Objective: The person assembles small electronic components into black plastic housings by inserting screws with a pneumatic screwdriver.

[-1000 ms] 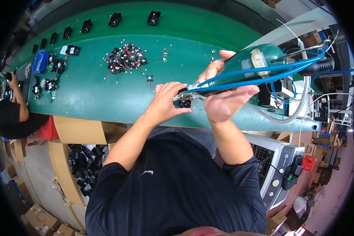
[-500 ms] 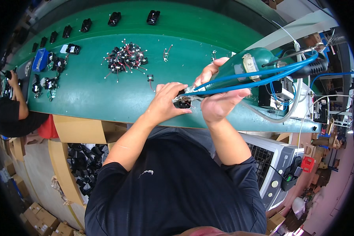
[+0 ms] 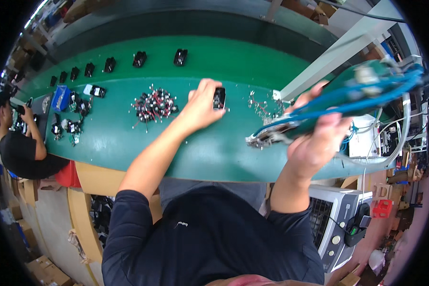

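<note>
My left hand (image 3: pixel 202 106) is closed on a small black plastic housing (image 3: pixel 219 99), gripping it near the middle of the green bench. To the right, my right hand (image 3: pixel 314 145) wraps round a green power tool (image 3: pixel 344 82), blurred by motion. Two blue hoses (image 3: pixel 314 102) run along its body. The tool's metal nose (image 3: pixel 267 136) points left, apart from the housing and above the bench.
A heap of small wired parts (image 3: pixel 155 108) lies left of my left hand. Several black housings (image 3: pixel 139 59) form a row on the far side. Loose scraps (image 3: pixel 264 108) lie near a white post (image 3: pixel 338 47). Another person (image 3: pixel 21 143) works at far left.
The tool has drawn away from the housing toward the right, along with my right hand. My left hand has carried the housing farther from me. The whole view has shifted.
</note>
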The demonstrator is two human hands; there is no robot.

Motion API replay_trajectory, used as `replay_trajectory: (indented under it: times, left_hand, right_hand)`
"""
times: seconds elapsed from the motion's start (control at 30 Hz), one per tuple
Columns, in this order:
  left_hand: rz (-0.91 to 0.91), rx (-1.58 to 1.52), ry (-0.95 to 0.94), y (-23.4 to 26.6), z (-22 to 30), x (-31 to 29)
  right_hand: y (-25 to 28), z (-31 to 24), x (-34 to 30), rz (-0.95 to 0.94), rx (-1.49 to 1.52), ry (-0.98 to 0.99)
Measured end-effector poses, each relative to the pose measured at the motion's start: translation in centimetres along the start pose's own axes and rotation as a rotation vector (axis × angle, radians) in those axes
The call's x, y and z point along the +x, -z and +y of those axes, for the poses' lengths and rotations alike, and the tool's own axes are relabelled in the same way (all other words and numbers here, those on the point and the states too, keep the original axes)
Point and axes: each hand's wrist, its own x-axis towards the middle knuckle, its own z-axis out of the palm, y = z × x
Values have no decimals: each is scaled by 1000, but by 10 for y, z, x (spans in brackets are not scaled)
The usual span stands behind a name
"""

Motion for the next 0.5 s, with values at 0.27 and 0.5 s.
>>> replay_trajectory:
  times: [0.27,0.5]
  left_hand:
    - [-76,225,248,-41,-83,140]
    - [175,232,-100,25,-38,90]
  right_hand:
    - [21,25,-50,-81,-94,-103]
    - [22,7,-39,-83,-438,463]
